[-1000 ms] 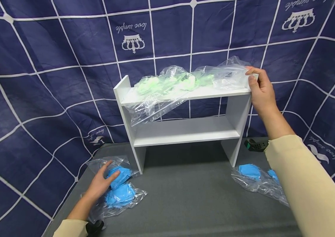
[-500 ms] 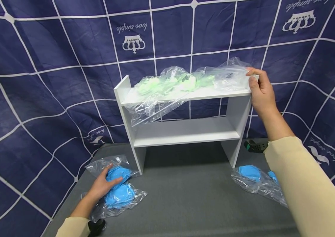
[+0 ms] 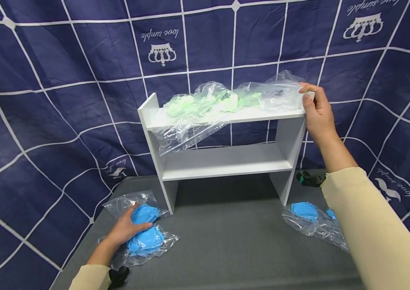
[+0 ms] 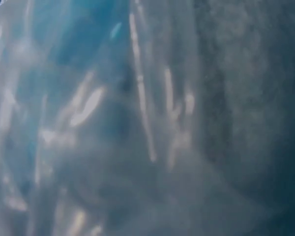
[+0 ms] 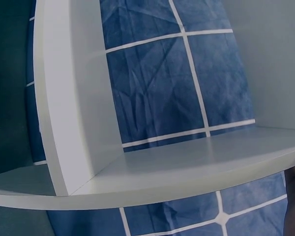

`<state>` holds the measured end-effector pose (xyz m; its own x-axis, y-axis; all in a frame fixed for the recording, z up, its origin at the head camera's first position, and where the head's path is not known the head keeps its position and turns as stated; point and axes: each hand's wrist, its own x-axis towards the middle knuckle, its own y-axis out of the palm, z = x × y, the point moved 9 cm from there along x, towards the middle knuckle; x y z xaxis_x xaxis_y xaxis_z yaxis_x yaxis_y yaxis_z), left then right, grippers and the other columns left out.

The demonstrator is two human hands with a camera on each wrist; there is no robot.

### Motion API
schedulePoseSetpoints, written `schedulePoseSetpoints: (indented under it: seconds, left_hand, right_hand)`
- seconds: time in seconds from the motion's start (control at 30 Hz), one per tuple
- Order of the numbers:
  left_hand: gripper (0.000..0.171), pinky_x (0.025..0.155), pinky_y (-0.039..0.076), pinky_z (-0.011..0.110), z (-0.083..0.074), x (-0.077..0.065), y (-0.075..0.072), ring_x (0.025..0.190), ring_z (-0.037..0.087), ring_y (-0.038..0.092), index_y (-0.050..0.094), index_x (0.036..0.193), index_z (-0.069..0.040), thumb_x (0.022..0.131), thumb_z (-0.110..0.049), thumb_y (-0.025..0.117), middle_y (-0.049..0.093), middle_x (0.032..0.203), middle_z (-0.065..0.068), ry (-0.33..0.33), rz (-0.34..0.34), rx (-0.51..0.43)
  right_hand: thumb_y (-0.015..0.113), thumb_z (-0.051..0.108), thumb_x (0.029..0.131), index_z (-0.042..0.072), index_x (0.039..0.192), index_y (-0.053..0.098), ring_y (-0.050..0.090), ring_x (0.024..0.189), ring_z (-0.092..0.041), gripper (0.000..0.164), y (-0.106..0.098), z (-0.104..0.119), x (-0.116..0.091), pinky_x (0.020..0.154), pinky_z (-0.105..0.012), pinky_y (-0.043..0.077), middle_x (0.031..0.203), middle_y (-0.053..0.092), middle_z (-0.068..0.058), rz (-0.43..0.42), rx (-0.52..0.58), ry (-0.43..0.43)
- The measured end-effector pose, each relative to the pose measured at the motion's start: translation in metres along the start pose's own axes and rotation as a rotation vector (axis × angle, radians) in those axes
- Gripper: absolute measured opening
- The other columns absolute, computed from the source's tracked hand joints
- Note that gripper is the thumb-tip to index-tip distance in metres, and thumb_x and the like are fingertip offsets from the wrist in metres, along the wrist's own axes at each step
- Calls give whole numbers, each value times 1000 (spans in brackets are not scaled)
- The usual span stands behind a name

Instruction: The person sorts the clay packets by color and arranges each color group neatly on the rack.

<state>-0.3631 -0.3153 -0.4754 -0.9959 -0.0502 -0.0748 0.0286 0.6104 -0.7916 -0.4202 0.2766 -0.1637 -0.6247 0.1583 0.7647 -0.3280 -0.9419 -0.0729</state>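
In the head view my left hand (image 3: 127, 226) grips a clear plastic bag (image 3: 170, 241) of soft blue bundles (image 3: 147, 241), thumb and fingers around the upper bundle. Its fingertips are partly hidden. The left wrist view shows only blurred, shiny plastic (image 4: 88, 108) with blue behind it. At the upper right corner of a white shelf unit (image 3: 226, 163), my right hand (image 3: 319, 114) holds the end panel, fingers over the top and thumb in front. Clear bags with pale green bundles (image 3: 181, 105) lie along the top board, their plastic reaching my right fingers.
Another clear bag with blue bundles (image 3: 304, 211) lies right of the shelf, partly behind my sleeve. The shelf stands on a dark grey table (image 3: 226, 249) before a navy cloth (image 3: 81, 48) with white lines. A loose plastic flap (image 3: 176, 143) hangs off the top board.
My left hand has come down onto the upper blue bundle, its thumb and fingers now around it. The right hand stays at the shelf corner.
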Motion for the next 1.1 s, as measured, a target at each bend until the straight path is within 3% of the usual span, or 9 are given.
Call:
schedulePoseSetpoints:
  seconds: [0.27,0.43,0.67,0.97,1.1]
  left_hand:
    - [110,107,32,73,0,2,-4,136,60,29,22,156,-3,77,-53,80,29,154,37,-16,-45,77]
    - [104,104,36,71,0,4,-7,132,58,35,28,153,1,78,-48,80,34,149,38,-26,-82,101]
    - [94,104,36,71,-1,2,-9,132,59,33,36,148,5,80,-42,79,35,146,39,-22,-112,106]
    - [90,104,39,68,-11,-7,-21,127,58,41,39,145,9,78,-35,81,37,140,39,104,-216,49]
    - [92,108,34,69,-16,-13,-27,133,56,36,33,149,7,81,-34,80,31,145,36,103,-201,11]
  right_hand:
    - [45,16,106,8,119,57,43,138,-7,20,1,1,1,110,-18,29,144,54,1,-10,9,-19]
    - [44,15,105,10,118,58,44,137,-7,19,1,1,1,109,-18,29,144,55,1,-17,23,-15]
    - [42,17,106,12,119,58,43,139,-7,21,2,-1,-2,110,-17,28,148,52,-3,-4,1,8]
    - [42,20,107,11,121,56,40,143,-7,21,1,0,-1,113,-18,27,151,50,-5,0,-41,1]
    - [42,19,107,12,121,56,40,143,-8,21,1,1,-1,114,-19,27,152,49,-5,2,-19,2]
